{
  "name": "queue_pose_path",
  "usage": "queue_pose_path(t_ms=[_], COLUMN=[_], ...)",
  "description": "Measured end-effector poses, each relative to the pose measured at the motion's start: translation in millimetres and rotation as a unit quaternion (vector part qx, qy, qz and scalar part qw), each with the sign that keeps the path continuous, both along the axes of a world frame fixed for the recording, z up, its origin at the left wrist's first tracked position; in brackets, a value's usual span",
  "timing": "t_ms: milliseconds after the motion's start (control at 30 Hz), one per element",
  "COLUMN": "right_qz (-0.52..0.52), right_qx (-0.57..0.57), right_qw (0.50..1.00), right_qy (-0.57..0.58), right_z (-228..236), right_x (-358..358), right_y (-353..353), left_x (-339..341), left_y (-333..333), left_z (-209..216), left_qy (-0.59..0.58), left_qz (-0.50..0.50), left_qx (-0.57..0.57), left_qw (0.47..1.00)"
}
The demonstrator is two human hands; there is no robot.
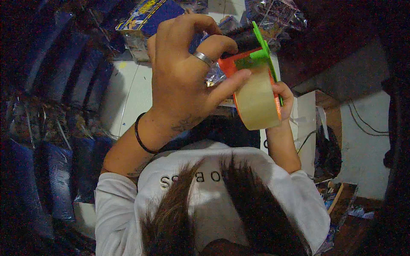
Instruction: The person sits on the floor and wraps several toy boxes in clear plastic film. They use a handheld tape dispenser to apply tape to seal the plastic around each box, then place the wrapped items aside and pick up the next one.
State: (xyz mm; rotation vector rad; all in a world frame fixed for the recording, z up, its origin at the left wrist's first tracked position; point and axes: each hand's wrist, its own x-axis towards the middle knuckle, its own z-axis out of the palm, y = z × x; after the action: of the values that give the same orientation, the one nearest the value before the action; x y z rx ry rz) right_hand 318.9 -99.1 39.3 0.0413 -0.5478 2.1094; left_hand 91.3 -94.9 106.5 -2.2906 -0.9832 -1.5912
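A tape dispenser [267, 53] with a green side plate, orange parts and a roll of clear, yellowish packing tape [258, 100] is held up in front of my chest. My right hand [284, 100] grips it from the right side, thumb tip showing at the roll's edge. My left hand [183, 64], with a ring and a black wristband, is raised on the left of the dispenser. Its fingers are bent and stand apart from the thumb. That thumb overlaps the roll's edge; whether it touches is unclear. A dark part of the dispenser lies behind the left fingertips.
Stacks of dark blue items in clear plastic [60, 170] line the left side. A blue and yellow box [149, 17] stands at the far side, with crumpled clear plastic [277, 17] to its right. White floor tiles [128, 94] show. Cables [363, 119] hang at the right.
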Motion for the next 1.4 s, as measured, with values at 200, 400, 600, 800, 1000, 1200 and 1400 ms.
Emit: queue_pose_path(t_ms=[200, 400, 600, 800, 1000, 1200, 1400], right_qz=[-0.025, -0.057, -0.096, -0.160, -0.146, -0.149, -0.082], right_qx=[0.017, 0.017, -0.007, -0.031, -0.027, -0.080, -0.075], right_qw=[0.999, 0.997, 0.994, 0.973, 0.970, 0.957, 0.974], right_qy=[-0.016, -0.053, -0.046, -0.164, -0.192, -0.236, -0.198], right_z=[-7.1, -17.3, -18.4, -16.7, -14.0, -6.9, -10.0], right_x=[-1.8, 1.3, -0.6, -3.2, -1.3, 6.6, 14.6], right_y=[-1.9, -3.2, -6.5, -8.9, -9.1, -11.1, -11.0], left_x=[13.5, 12.6, 8.9, 2.2, -1.2, 1.0, -10.5], left_y=[-9.2, -16.0, -15.7, -21.8, -11.6, -11.8, 8.4], left_z=[-8.0, -12.3, -11.2, -2.6, 13.1, 20.4, 15.9], left_qy=[0.050, 0.054, 0.034, 0.045, -0.032, -0.142, -0.162], left_qz=[0.078, 0.058, -0.021, -0.077, -0.170, -0.217, -0.259], left_qx=[0.007, -0.042, -0.020, -0.143, -0.242, -0.330, -0.388], left_qw=[0.996, 0.996, 0.999, 0.986, 0.955, 0.907, 0.870])
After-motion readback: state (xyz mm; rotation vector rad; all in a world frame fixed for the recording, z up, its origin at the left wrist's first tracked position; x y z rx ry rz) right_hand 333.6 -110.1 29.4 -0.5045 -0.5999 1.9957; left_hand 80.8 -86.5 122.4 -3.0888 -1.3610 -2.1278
